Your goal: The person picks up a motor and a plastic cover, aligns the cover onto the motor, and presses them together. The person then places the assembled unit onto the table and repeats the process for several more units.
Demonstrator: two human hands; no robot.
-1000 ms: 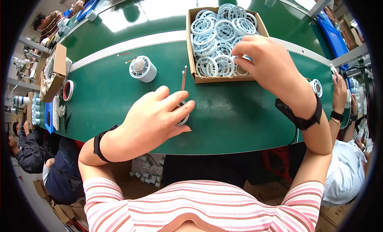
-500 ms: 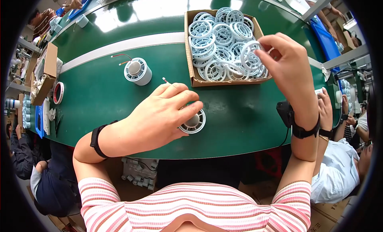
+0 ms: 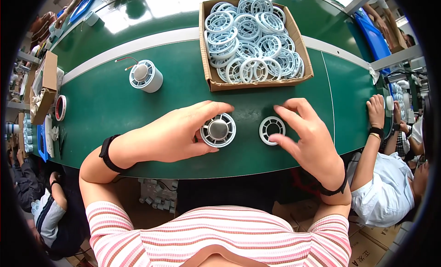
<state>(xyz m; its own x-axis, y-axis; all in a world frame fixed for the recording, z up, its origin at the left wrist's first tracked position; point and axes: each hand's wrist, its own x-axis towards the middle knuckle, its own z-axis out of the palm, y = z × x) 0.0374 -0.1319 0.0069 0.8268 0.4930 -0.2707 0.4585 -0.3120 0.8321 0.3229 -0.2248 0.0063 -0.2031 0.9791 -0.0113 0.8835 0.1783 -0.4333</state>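
Observation:
My left hand curls its thumb and fingers round a white cylinder with a spoked rim and a silver round centre; its side is mostly hidden. My right hand is open, thumb and index finger spread about a pale spoked ring. That ring looks to lie flat on the green table, with the thumb overlapping its lower edge. A second white cylinder, with thin red and white wires at its top, stands farther off to the left. Beyond both hands, a cardboard box holds several pale blue spoked rings.
A red-and-white ring stands near another cardboard box at the left. The green table's near edge curves before me. A co-worker's hand rests on the table at the right. A white strip crosses behind.
My right hand has come down from the box, and a ring now lies by it nearer me. My left hand has shifted its grip, exposing more of the cylinder's top. The view has shifted slightly.

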